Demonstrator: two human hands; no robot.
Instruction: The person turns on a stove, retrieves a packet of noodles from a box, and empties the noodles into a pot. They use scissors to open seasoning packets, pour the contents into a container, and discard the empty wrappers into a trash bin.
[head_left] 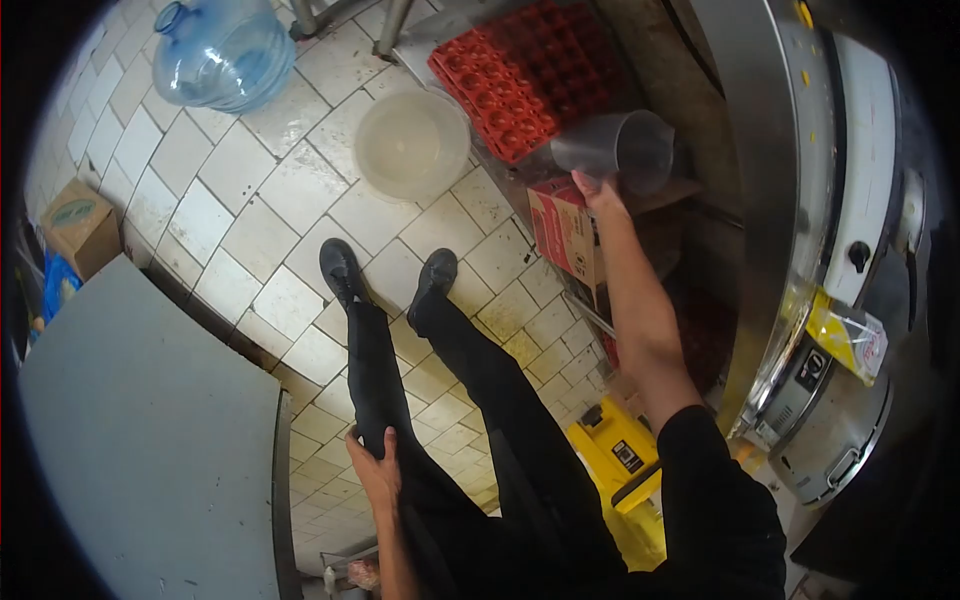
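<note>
Tiled floor (250,225) lies beneath the person's black shoes (341,268). Red egg trays (500,95) sit on the low shelf (418,42); a round, whitish tub (410,147) stands on the floor near its edge. Just beside the trays' lower right corner, a clear jug (606,143) is tilted in the right hand (600,190), fingers against its side, some hidden. The left hand (379,472) touches the left leg (383,375), thumb apart from the fingers.
</note>
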